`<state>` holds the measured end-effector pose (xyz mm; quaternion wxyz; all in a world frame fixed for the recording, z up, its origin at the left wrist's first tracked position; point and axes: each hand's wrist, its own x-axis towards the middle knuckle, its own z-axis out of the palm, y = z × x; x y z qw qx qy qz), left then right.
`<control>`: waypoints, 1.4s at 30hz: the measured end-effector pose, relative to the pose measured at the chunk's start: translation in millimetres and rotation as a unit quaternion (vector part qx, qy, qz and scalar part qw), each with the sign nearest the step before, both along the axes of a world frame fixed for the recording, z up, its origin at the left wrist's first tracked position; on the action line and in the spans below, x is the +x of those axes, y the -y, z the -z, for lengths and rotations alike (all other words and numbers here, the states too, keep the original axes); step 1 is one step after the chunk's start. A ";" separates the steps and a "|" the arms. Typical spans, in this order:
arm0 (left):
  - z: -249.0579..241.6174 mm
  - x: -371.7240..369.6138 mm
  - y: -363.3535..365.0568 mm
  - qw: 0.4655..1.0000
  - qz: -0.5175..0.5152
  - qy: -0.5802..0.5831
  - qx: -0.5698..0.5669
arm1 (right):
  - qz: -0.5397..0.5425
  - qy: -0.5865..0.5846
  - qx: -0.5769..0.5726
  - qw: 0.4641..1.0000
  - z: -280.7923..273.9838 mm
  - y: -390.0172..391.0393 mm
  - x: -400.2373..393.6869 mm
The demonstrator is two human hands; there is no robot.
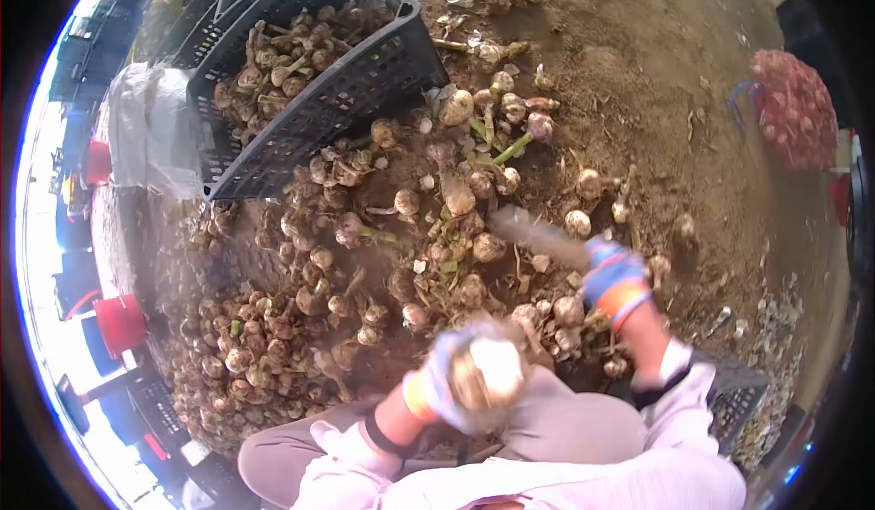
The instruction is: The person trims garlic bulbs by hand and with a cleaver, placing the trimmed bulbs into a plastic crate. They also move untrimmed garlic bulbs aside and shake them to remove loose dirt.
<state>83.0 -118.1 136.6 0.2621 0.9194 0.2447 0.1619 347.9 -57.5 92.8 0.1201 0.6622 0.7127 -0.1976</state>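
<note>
My left hand (442, 382), in a blue and orange glove, is closed around a garlic bulb (499, 369) above my lap. The bulb shows a bright white side, and motion blurs it. Off to the right, my right hand (616, 278) wears a similar glove and grips a knife (542, 236). Its grey blade points left over the garlic on the ground and is smeared by motion. Loose garlic bulbs (488, 247) with stems and dry leaves lie on the soil in front of both hands.
A black plastic crate (342, 104) holding stemmed garlic stands at the upper left. Below it spreads a dense garlic heap (255, 350). A red bucket (119, 324) is at the far left, a filled red mesh sack (793, 109) at the upper right. Another dark crate (736, 396) sits by my right side.
</note>
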 end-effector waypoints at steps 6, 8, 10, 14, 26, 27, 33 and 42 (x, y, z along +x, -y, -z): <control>34.1 20.9 -7.0 0.770 -0.250 0.353 -0.468 | 0.447 -0.710 -0.177 0.514 -24.6 16.2 -9.0; 19.0 27.0 -22.9 0.883 -0.290 0.223 -0.294 | 0.348 -0.687 -0.238 0.592 -43.1 22.3 -32.1; -16.5 28.1 -35.3 0.937 -0.324 -0.029 -0.129 | 0.338 -0.689 -0.266 0.583 -42.3 19.1 -43.1; -10.1 20.8 -27.4 0.910 -0.312 0.021 -0.271 | 0.248 -0.674 -0.169 0.675 -23.5 30.6 -46.9; 24.0 19.6 -13.4 0.986 -0.039 -0.041 -0.157 | -0.155 -0.303 -0.113 0.934 -52.8 -15.2 -33.0; 26.5 18.3 -8.3 0.986 -0.038 -0.041 -0.158 | -0.160 -0.293 -0.128 0.934 -52.3 -15.4 -35.6; -22.6 4.6 -24.8 0.984 0.049 -0.127 0.117 | -0.121 -0.107 -0.240 0.957 -30.3 -18.6 -18.4; -39.8 -248.6 7.9 0.728 -0.376 -0.508 -0.264 | 0.122 -0.460 0.034 0.879 43.6 -85.4 -23.5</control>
